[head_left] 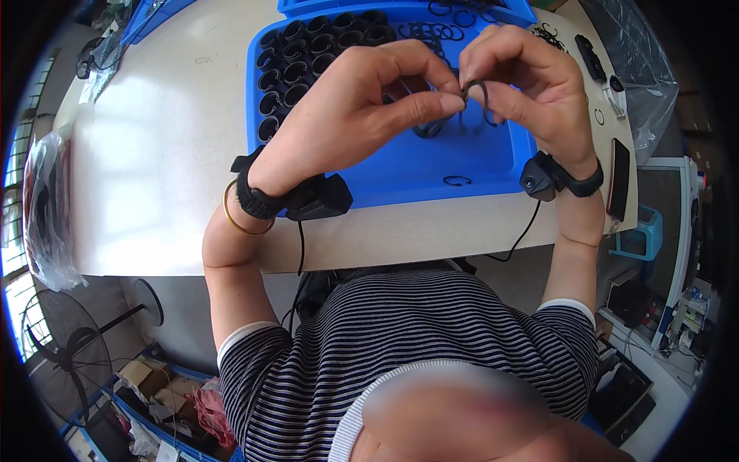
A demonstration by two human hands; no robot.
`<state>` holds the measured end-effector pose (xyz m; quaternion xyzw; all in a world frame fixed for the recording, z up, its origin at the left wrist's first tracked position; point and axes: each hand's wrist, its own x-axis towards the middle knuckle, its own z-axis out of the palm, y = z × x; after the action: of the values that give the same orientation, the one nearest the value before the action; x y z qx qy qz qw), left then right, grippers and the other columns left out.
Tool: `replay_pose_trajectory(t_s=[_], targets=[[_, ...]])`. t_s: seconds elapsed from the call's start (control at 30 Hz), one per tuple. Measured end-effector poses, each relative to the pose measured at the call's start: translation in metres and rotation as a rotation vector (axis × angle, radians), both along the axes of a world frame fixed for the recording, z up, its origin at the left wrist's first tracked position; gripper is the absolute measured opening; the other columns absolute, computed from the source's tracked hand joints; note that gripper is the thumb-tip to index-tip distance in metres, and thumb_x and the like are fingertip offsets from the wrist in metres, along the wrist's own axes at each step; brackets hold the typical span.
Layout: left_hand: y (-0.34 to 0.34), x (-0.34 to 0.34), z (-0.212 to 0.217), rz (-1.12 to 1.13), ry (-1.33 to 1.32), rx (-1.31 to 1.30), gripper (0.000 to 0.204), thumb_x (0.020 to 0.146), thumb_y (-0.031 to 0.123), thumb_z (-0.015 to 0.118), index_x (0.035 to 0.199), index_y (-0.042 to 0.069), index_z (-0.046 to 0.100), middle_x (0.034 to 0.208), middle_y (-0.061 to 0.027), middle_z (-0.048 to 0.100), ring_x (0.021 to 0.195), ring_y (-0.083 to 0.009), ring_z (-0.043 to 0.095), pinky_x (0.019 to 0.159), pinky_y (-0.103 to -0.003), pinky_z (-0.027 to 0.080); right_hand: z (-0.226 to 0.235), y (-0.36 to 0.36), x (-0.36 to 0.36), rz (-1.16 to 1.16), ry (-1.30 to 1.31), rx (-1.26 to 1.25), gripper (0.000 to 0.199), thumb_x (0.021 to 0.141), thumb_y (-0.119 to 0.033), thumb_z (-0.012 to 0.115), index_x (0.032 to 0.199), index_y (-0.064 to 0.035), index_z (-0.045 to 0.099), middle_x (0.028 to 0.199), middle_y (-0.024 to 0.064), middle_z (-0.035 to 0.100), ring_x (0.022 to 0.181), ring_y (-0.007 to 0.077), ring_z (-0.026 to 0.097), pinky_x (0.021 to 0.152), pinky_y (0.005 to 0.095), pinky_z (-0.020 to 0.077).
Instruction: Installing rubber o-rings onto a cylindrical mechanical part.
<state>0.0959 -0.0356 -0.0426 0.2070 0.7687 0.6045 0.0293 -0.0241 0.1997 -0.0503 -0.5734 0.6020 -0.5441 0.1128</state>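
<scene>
Over the blue tray [385, 179], my left hand [346, 108] and my right hand [539, 85] meet with their fingertips nearly touching. Between them is a thin black snap ring [486, 102], pinched at its end by thumbs and forefingers. Rows of short black cylinders [295, 73] with bright rims stand in the left part of the tray, some hidden behind my left hand. Below my fingers a dark piece [431, 129] lies partly covered. One loose snap ring [457, 181] rests near the tray's front edge, and several more [435, 31] lie at its far side.
Another blue tray [323, 6] stands behind. On the table's right are a black tool [590, 58], a small ring [599, 116] and a dark flat bar [618, 179]. Clear plastic [50, 200] hangs at the left edge. Cables run from both wrist devices over the table's front edge.
</scene>
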Motion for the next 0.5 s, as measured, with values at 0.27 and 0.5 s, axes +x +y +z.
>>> replay_pose_trajectory(t_s=[0.27, 0.5], targets=[[0.002, -0.003, 0.001, 0.136, 0.235, -0.046, 0.039, 0.093, -0.001, 0.069, 0.131, -0.001, 0.057, 0.116, -0.0080, 0.068, 0.087, -0.0085, 0.060, 0.081, -0.022, 0.051, 0.027, 0.002, 0.006, -0.163, -0.275, 0.152, 0.019, 0.096, -0.009, 0.065, 0.113, -0.0021, 0.061, 0.098, 0.0068, 0.067, 0.072, 0.0067, 0.061, 0.062, 0.0193, 0.0506], [0.005, 0.000, 0.004, 0.156, 0.295, -0.093, 0.057, 0.085, -0.005, 0.074, 0.139, 0.003, 0.056, 0.107, -0.0061, 0.071, 0.082, -0.0082, 0.060, 0.079, -0.023, 0.052, 0.040, -0.032, 0.013, -0.046, -0.361, -0.051, 0.026, 0.093, 0.000, 0.067, 0.117, 0.0014, 0.056, 0.091, 0.0057, 0.064, 0.067, 0.0061, 0.060, 0.059, 0.0186, 0.0502]])
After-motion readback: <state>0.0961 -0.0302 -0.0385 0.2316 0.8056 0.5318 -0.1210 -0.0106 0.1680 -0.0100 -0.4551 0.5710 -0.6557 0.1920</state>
